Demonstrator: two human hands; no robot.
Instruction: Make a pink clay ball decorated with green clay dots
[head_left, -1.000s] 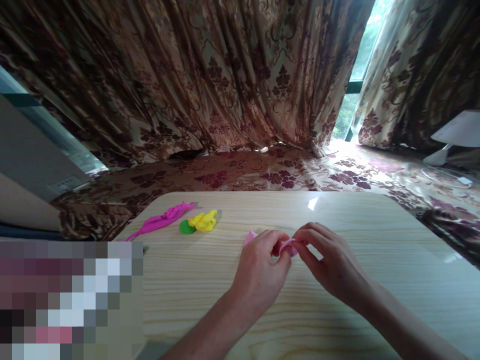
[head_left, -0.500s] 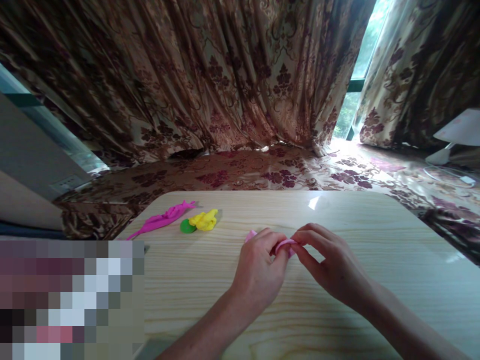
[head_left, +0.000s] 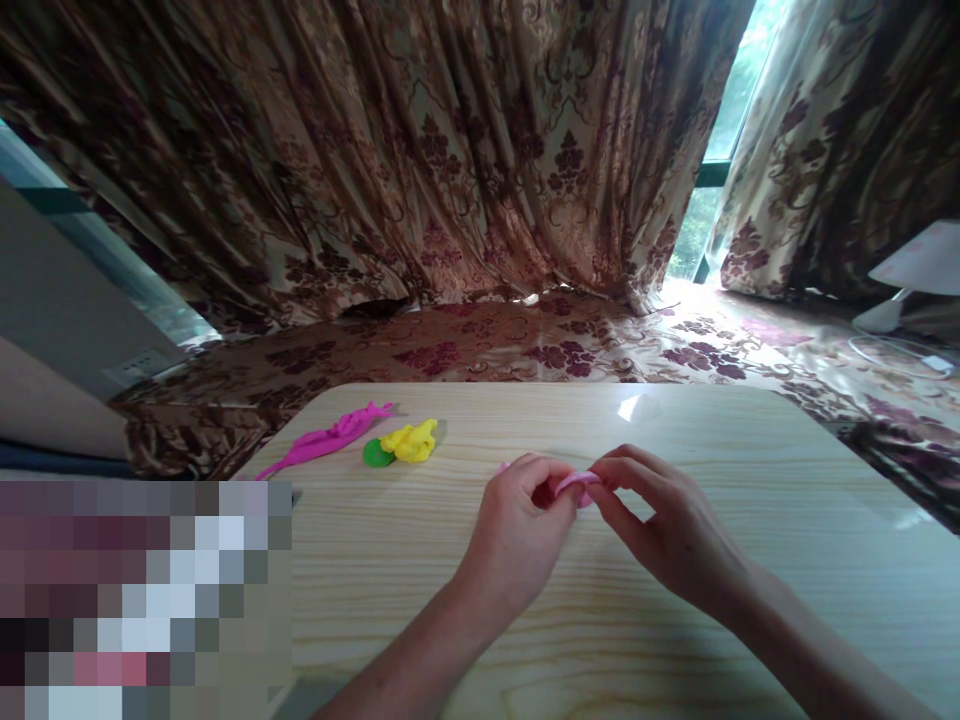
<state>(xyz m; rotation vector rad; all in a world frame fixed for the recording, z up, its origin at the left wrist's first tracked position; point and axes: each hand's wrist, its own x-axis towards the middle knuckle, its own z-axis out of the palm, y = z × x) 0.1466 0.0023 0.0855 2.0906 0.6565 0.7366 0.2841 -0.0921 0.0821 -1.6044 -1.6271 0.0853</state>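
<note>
A piece of light pink modelling clay (head_left: 577,482) is held between both hands above the table. My left hand (head_left: 517,530) is closed around it, thumb and fingers pinching one part, and a bit of pink shows beyond the knuckles. At the clay's right edge, my right hand (head_left: 670,520) grips with its thumb and fingertips. The fingers hide much of the piece, so its full shape cannot be made out.
On the table (head_left: 750,470), a long twisted magenta clay piece (head_left: 330,437) lies at the far left. Beside it are a yellow crumpled clay piece (head_left: 410,441) and a green round one (head_left: 379,453), touching. Behind hang patterned curtains (head_left: 450,150); a lamp (head_left: 919,260) stands right.
My fingers have shifted slightly on the pink clay, and less of it shows beyond my left knuckles. The other clay pieces lie as before.
</note>
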